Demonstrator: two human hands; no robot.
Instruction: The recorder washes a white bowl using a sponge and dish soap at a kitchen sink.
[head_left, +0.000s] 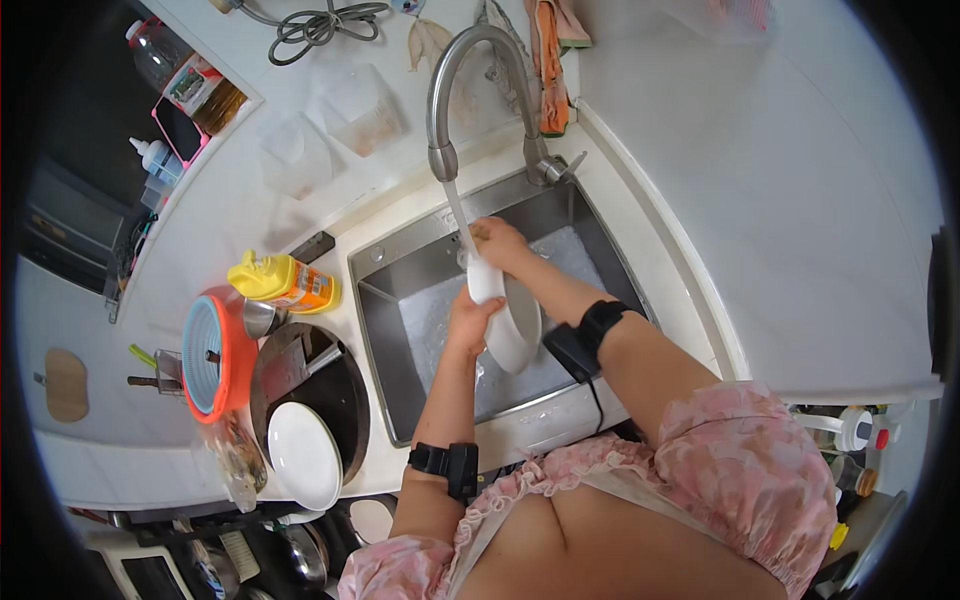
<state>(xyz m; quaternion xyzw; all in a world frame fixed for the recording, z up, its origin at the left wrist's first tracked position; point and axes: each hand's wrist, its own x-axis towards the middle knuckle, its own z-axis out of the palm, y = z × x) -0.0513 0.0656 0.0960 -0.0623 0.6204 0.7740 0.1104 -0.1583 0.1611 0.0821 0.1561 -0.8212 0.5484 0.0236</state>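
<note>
A white bowl (514, 330) is tilted on its side above the stainless-steel sink (382, 375). My left hand (472, 319) grips its near rim, thumb over the edge. My right hand (496, 241) is at the bowl's far end under running water; its fingers are partly hidden, and whether it grips the bowl or something else cannot be made out. Water falls from the curved metal faucet (442, 112) onto that end. Water with foam lies on the sink's floor.
Left of the sink stand a yellow detergent bottle (285, 283), an orange basin (234, 352) with a blue strainer, a round dark board (352, 390) with a cleaver, and a white plate (304, 456). Cloths (553, 71) hang behind the faucet.
</note>
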